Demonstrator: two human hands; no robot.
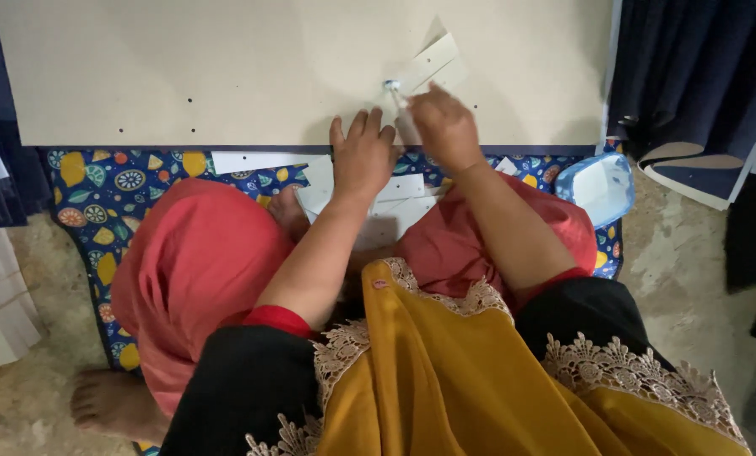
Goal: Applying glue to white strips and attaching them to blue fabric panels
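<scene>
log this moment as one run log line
left hand: flat on large beige board | right hand: pinching white paper strip at metal fastener

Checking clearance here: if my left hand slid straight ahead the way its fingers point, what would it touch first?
Probably the metal fastener pinning the white strips to the beige board; the left hand already lies flat there, fingers aimed just below it.

Beige board point(226, 67), white strips point(433, 61), blue fruit-print mat point(99, 194), coral trousers point(192, 262), mustard lace-edged scarf point(445, 371), black sleeves point(243, 388), translucent blue box point(601, 186).
</scene>
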